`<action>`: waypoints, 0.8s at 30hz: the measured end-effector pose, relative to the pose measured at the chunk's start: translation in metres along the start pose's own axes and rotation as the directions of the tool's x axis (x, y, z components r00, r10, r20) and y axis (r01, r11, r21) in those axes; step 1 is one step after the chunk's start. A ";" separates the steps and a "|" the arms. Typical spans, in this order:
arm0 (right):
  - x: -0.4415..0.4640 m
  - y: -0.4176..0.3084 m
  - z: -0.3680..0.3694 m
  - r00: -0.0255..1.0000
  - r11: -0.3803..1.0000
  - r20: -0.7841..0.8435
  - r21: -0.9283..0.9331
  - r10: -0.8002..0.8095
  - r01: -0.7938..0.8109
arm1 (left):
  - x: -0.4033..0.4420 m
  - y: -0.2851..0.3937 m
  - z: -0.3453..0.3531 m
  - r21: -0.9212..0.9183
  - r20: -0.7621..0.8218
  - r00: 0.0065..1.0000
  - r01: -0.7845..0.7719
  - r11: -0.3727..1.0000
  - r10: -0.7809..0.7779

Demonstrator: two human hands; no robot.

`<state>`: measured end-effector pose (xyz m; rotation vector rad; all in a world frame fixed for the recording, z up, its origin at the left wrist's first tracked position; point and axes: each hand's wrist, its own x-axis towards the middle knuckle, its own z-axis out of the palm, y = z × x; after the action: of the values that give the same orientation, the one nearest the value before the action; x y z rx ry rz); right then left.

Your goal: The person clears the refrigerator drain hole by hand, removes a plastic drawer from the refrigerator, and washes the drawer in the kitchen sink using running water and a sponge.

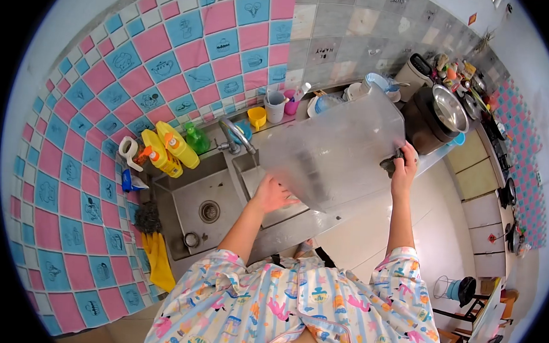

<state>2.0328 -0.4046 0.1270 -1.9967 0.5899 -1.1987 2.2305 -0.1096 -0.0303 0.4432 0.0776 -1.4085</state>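
A large translucent plastic container is held tilted over the right sink basin and the counter edge. My left hand is at its lower left edge, fingers spread, the fingertips partly behind the cloudy plastic. At the container's right side is my right hand, its fingers closed round a dark, crumpled scrubber or cloth. The chrome faucet stands just left of the container, its spout pointing at the right basin.
The left sink basin has a drain and a small metal strainer. Yellow bottles, a green bottle and cups line the wall. Yellow gloves hang left. A dark cooker with a steel bowl stands right.
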 end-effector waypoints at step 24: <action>-0.106 0.119 0.063 0.513 0.115 0.506 0.625 0.693 -0.772 | -0.090 -0.031 -0.051 0.437 -0.469 0.611 -0.467 0.769 0.638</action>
<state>2.0371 -0.3847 -0.0428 -0.6808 0.6879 -0.4997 2.1952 -0.0105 -0.0568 1.0474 0.2380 -0.5989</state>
